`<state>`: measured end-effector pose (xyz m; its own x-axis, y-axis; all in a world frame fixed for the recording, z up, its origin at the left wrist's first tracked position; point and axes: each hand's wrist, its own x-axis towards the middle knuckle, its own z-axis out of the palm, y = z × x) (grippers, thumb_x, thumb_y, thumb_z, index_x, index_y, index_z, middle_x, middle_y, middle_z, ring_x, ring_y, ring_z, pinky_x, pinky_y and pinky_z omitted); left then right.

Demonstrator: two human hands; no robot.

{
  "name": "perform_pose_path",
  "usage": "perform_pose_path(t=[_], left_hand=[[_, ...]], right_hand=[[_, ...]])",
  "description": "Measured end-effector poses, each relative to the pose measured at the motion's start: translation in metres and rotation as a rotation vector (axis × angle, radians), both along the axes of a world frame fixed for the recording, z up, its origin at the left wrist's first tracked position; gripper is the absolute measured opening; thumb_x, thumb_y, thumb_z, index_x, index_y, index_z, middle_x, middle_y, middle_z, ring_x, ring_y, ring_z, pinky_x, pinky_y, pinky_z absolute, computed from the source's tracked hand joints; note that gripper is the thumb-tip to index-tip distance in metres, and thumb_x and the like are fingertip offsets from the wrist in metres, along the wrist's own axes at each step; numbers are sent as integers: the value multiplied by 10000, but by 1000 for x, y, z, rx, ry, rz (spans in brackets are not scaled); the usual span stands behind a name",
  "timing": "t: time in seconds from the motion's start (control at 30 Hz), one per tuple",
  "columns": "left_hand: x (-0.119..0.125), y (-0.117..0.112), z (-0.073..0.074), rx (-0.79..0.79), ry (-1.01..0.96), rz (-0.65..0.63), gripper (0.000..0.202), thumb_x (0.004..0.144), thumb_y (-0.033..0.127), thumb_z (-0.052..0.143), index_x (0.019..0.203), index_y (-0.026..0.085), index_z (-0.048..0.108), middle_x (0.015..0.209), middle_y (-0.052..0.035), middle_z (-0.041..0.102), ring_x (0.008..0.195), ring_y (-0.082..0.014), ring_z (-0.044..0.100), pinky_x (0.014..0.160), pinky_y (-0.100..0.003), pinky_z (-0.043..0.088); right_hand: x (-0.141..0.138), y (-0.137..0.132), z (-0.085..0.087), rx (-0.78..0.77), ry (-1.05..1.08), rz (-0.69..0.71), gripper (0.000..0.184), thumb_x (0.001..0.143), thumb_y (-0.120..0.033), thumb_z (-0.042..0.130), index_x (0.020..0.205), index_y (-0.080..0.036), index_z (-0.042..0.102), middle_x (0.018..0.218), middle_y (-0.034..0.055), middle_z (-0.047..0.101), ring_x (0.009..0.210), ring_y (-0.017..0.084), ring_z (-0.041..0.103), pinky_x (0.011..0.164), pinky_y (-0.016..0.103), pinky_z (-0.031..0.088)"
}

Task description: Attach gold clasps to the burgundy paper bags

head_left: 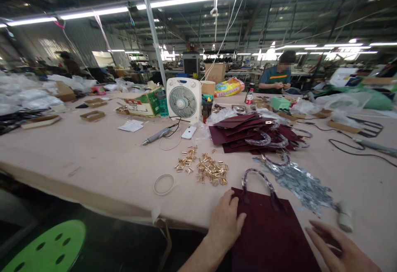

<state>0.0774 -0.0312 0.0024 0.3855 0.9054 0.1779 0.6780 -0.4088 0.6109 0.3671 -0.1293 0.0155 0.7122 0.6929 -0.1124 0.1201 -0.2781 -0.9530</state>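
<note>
A dark maroon bag panel (269, 230) lies at the table's front edge, with a curved, plastic-wrapped handle (259, 175) at its top. My left hand (226, 218) grips the panel's upper left edge, its thumb resting on the maroon face and its fingers bent at the corner. To the right of the panel, my right hand (339, 247) is held with fingers stretched out and holds nothing that I can see. Beyond the panel are a heap of gold-coloured metal fittings (212, 168) and a spread of flat silvery metal pieces (305, 185).
A stack of maroon panels with wrapped handles (248, 133) lies behind. Further off stand a box fan (183, 100), a phone (189, 132) and a corded tool (156, 136). A tape ring (163, 184) and a whitish cylinder (345, 216) lie nearer. A co-worker (276, 75) sits across.
</note>
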Motion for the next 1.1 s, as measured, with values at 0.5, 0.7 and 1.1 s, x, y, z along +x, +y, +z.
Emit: perform_pose_path(t=[0.5, 0.7, 1.1], left_hand=[[-4, -4, -7, 140, -30, -41, 397, 969, 299, 533, 1352, 278, 637, 1330, -114, 678, 1172, -329, 646, 929, -470, 596], [-4, -5, -6, 117, -81, -51, 378, 988, 334, 510, 1339, 281, 639, 1325, -109, 675, 1183, -332, 636, 967, -486, 581], [-2, -3, -3, 119, -31, -32, 288, 962, 242, 524, 1205, 274, 677, 1177, -97, 712, 1052, -305, 668, 881, -466, 602]], right_hand=[[-180, 168, 33, 86, -670, 1051, 187, 931, -202, 623, 1039, -265, 761, 1059, 39, 709, 1006, 219, 665, 915, 321, 480], [-184, 179, 31, -62, -824, 1040, 180, 904, -180, 663, 1005, -284, 769, 1101, 31, 693, 975, 210, 677, 847, 297, 450], [-174, 181, 27, 64, -833, 1010, 150, 972, -206, 580, 987, -271, 714, 1166, 29, 652, 998, 193, 661, 844, 283, 473]])
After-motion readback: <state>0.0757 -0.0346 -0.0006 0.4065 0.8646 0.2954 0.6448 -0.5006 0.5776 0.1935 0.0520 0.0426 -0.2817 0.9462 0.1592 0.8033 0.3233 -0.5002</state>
